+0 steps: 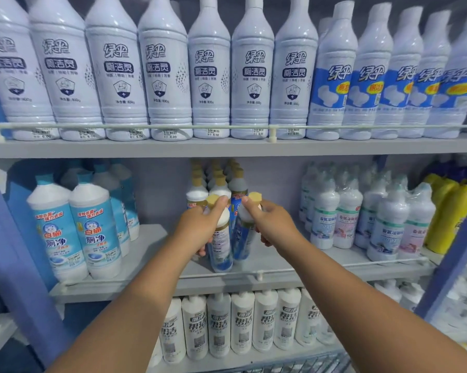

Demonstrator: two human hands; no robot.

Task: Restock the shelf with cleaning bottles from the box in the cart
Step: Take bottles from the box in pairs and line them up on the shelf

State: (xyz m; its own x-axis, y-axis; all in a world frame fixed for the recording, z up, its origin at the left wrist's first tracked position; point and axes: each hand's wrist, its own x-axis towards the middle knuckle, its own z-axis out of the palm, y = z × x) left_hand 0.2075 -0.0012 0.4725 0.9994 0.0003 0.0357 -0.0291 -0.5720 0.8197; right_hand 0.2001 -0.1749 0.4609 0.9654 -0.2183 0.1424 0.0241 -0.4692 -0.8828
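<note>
Shelving filled the whole view — grey metal boards with a thin white guard rail (pixel 135 126) along each front edge, framed by blue uprights at both sides. On the middle shelf (pixel 157 246) the left hand (pixel 200 227) was wrapped around a gold-capped bottle (pixel 221 243), thumb up near its cap, the bottle tilted with its base near the front rail. Just beside it, the right hand (pixel 272 222) was closed on a second gold-capped bottle (pixel 244 235) with a blue label, fingers curled over its shoulder. Both bottles stood in front of a short row of the same product (pixel 216 184) reaching toward the back panel. To the left stood blue-labelled cat-logo bottles (pixel 92 227); to the right, shrink-wrapped white bottles (pixel 345 216) and yellow bottles (pixel 447 214). Tall white bottles (pixel 208 74) lined the top shelf, squat white ones (pixel 243 324) the bottom. A wire cart's edge (pixel 307 364) showed at the lower frame — its contents could not be seen.
</note>
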